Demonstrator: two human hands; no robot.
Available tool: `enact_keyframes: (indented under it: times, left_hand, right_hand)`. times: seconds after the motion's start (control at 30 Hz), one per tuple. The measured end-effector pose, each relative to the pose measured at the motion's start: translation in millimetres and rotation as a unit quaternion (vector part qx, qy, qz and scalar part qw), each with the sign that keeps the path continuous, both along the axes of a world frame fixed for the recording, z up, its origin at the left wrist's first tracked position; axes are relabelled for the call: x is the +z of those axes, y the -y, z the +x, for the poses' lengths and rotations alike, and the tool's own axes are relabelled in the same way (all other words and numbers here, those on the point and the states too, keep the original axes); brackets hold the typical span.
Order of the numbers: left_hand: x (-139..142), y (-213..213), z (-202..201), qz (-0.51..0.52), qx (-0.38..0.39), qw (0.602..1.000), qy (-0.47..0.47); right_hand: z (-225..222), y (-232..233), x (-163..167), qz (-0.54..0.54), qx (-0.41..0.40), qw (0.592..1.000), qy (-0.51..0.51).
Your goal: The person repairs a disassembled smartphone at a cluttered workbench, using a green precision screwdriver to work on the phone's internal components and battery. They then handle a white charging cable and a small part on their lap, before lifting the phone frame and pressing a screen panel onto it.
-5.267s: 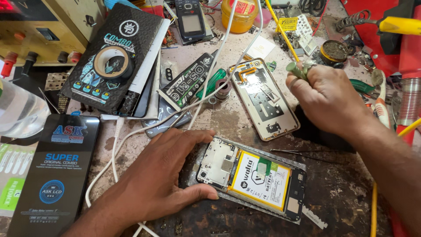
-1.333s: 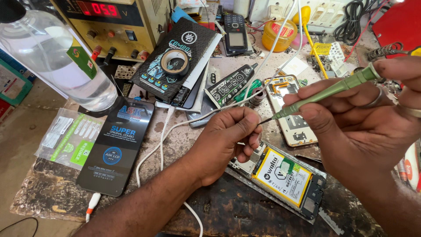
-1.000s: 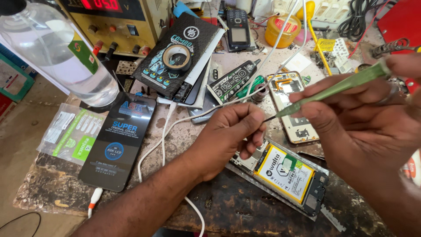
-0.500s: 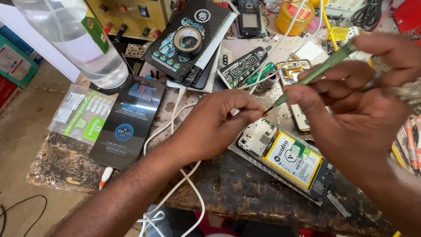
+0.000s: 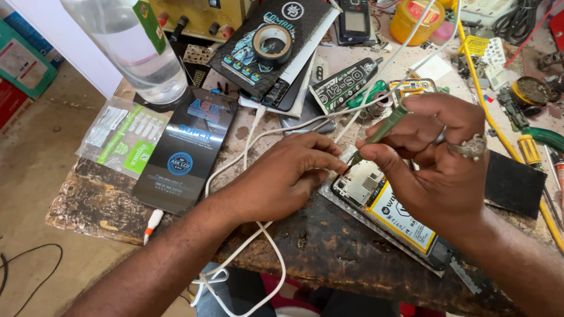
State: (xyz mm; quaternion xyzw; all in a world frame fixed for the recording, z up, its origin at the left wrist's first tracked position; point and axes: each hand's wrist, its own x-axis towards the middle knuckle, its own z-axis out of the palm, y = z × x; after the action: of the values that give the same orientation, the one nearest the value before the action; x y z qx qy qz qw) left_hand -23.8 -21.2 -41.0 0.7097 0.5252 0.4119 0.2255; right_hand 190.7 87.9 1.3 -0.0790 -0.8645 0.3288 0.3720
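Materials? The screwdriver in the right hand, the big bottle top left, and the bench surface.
Screwdriver: handle looks like olive-green plastic, matte; the tip is hidden between the fingers. Bottle: clear plastic, probably, glossy, with the background showing through it. Bench surface: seems to be old wood, dark, stained and chipped along the front edge.

Bright, even daylight from above, soft shadows under both hands, mild glare on the clear bottle [image 5: 126, 47], sharp centre, edges slightly stretched
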Motion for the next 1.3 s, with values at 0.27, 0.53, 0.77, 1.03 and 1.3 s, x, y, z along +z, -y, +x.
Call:
enact_keyframes:
  times: [0.27,0.53,0.77,1.03,1.3]
  left_hand:
    - [0.3,1.8,-0.8,-0.01,-0.002,1.0,0.01]
    - [3.2,5.6,-3.6,0.001,-0.008,1.0,0.031]
    - [10.0,8.3,1.5,-0.037,0.006,0.999,-0.012]
    - [13.5,-4.6,19.3,-0.073,0.05,0.992,-0.094]
    - [15.2,-4.1,19.7,-0.067,0.045,0.991,-0.11]
  right_hand:
    - [0.3,-1.7,-5.1,-0.016,0.007,1.0,0.006]
    - [-0.9,1.1,-4.1,-0.002,0.01,1.0,0.007]
    - [-3.6,4.1,16.3,-0.051,0.01,0.999,-0.007]
    - [-2.3,2.5,17.0,0.055,0.004,0.998,0.005]
    - [-5.7,10.8,20.0,-0.092,0.042,0.994,0.04]
